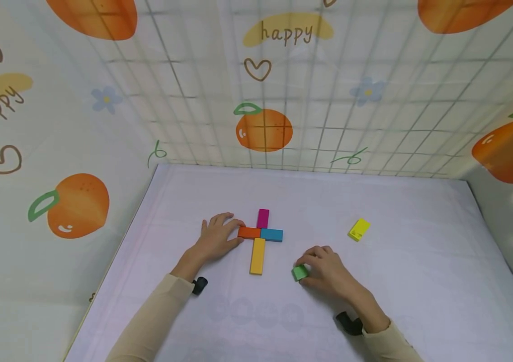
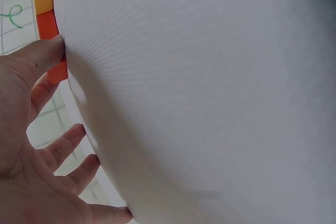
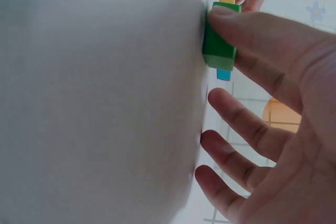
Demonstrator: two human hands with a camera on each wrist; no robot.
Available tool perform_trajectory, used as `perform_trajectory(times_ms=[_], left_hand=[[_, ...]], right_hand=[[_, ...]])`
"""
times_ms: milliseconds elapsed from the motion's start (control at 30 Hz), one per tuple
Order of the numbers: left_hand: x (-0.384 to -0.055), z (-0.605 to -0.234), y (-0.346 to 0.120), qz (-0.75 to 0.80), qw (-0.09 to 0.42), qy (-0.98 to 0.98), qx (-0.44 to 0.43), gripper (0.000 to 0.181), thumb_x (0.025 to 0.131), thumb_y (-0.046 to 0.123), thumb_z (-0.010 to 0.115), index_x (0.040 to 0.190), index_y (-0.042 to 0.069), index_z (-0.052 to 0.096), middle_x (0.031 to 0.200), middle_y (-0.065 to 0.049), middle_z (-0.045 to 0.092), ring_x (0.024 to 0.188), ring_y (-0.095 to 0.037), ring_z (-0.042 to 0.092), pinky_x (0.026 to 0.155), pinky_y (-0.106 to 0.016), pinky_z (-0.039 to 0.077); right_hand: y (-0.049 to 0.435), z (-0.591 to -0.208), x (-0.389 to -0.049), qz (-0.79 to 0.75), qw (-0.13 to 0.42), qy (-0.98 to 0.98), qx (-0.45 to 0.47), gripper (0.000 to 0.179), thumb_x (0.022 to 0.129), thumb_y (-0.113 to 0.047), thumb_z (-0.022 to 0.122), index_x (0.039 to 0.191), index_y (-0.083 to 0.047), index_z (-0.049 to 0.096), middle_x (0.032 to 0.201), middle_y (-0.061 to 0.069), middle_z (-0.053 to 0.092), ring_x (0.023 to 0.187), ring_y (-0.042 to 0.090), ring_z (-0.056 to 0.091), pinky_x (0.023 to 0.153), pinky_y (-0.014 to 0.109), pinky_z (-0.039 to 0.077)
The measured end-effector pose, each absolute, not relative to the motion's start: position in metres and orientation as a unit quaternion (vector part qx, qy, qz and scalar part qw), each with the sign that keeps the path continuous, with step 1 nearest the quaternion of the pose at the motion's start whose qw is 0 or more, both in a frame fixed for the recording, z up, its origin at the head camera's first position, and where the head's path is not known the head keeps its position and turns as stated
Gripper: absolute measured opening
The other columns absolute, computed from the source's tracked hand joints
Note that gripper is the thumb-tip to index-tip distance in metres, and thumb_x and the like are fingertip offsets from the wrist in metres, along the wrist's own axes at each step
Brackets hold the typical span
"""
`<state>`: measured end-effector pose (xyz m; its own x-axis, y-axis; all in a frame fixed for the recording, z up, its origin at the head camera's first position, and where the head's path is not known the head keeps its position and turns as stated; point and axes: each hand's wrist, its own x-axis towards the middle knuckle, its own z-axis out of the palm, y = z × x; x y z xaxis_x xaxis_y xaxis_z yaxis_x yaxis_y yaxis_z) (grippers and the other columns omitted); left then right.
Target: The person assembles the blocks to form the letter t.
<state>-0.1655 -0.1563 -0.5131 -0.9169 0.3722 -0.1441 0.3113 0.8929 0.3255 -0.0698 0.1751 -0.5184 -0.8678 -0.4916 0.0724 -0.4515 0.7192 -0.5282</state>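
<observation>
Four flat blocks lie in a cross on the white surface: a magenta block (image 1: 263, 218) at the top, an orange block (image 1: 249, 233) on the left, a blue block (image 1: 272, 235) on the right and a long yellow-orange block (image 1: 257, 256) below. With thumb and forefinger my left hand (image 1: 216, 239) pinches the orange block near its outer end. Its other fingers spread out and touch the surface, as the left wrist view shows. Lower right of the cross, my right hand (image 1: 326, 269) pinches a green block (image 3: 218, 43) between thumb and forefinger, close to the surface.
A bright yellow block (image 1: 358, 230) lies apart to the right, with small raised bits on one end. Behind the table (image 1: 220, 191) hangs a printed curtain (image 1: 193, 65) with oranges, and similar cloth lines both sides. A black device (image 1: 349, 323) sits at each wrist.
</observation>
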Motion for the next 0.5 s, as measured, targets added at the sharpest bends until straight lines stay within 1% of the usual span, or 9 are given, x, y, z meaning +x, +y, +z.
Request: perform_trajectory(times_ms=[200, 500], left_hand=[[-0.166, -0.513, -0.156, 0.148, 0.104, 0.968, 0.174, 0.041, 0.094, 0.039, 0.069, 0.134, 0.031, 0.058, 0.154, -0.011, 0.037, 0.142, -0.034, 0.026, 0.108, -0.076, 0.013], [-0.167, -0.515, -0.156, 0.149, 0.104, 0.968, 0.175, 0.042, 0.095, 0.039, 0.068, 0.134, 0.032, 0.058, 0.154, -0.011, 0.037, 0.143, -0.034, 0.025, 0.108, -0.076, 0.011]], right_hand=[[0.168, -0.518, -0.067, -0.28, 0.041, 0.929, -0.236, 0.034, 0.077, -0.023, 0.088, 0.107, -0.025, 0.072, 0.115, 0.001, 0.061, 0.112, 0.03, 0.049, 0.088, 0.051, 0.045], [0.153, -0.518, -0.063, -0.28, 0.033, 0.93, -0.235, 0.032, 0.077, -0.025, 0.088, 0.104, -0.023, 0.072, 0.114, 0.001, 0.061, 0.113, 0.03, 0.048, 0.086, 0.052, 0.045]])
